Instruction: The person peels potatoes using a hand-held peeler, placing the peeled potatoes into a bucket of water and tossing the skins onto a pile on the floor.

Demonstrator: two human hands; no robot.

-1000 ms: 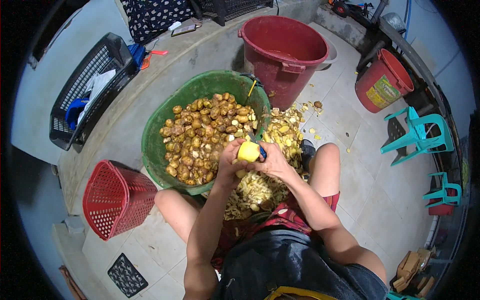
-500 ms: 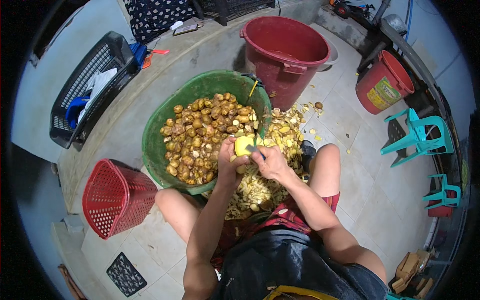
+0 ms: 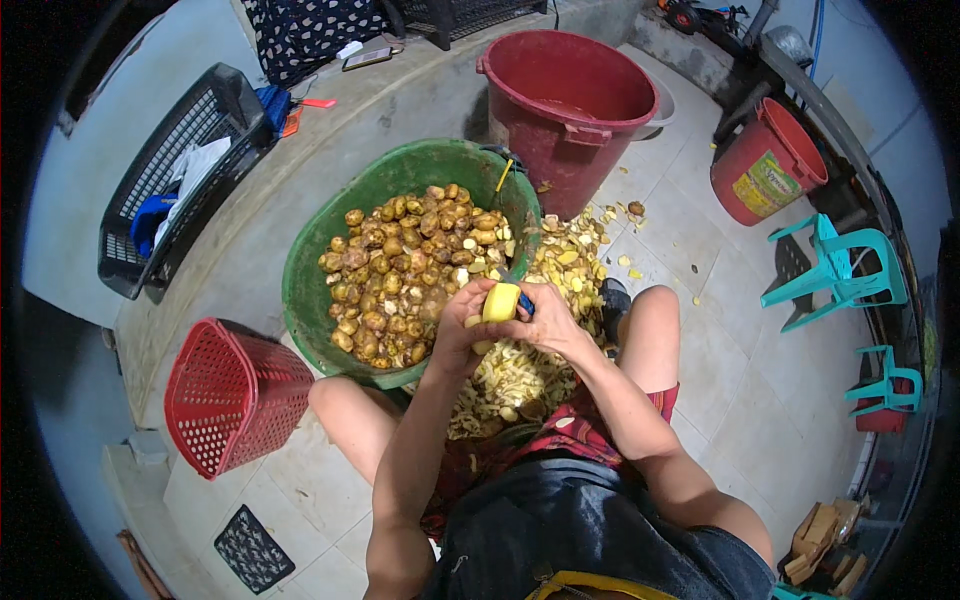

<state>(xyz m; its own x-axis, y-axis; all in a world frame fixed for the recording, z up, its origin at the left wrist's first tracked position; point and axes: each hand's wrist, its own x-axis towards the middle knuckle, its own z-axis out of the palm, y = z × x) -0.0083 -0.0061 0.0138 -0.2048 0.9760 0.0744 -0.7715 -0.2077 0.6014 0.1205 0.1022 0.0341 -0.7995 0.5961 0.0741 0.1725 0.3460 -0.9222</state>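
My left hand [image 3: 462,330] is closed round a peeled yellow potato [image 3: 500,305] above the green tub's near right rim. My right hand [image 3: 545,325] grips a blue-handled blade [image 3: 526,304] against the potato's right side; part of the blade is hidden behind it. The green tub [image 3: 315,280] holds many brown unpeeled potatoes [image 3: 390,250] and a few pale cut ones. Under my hands and between my legs lies a heap of peels and pale pieces [image 3: 510,390], spreading to the right of the tub [image 3: 575,260].
A tall red bin [image 3: 555,160] stands behind the tub, a smaller red bucket [image 3: 750,180] at right. A red perforated basket [image 3: 240,410] stands at left; a black crate [image 3: 180,125] rests on the raised ledge [image 3: 330,130]. Teal chairs [image 3: 840,265] line the right side.
The blade lay across the potato's face half a second ago; now it is at the far right side, mostly behind it. The potato has turned in my fingers.
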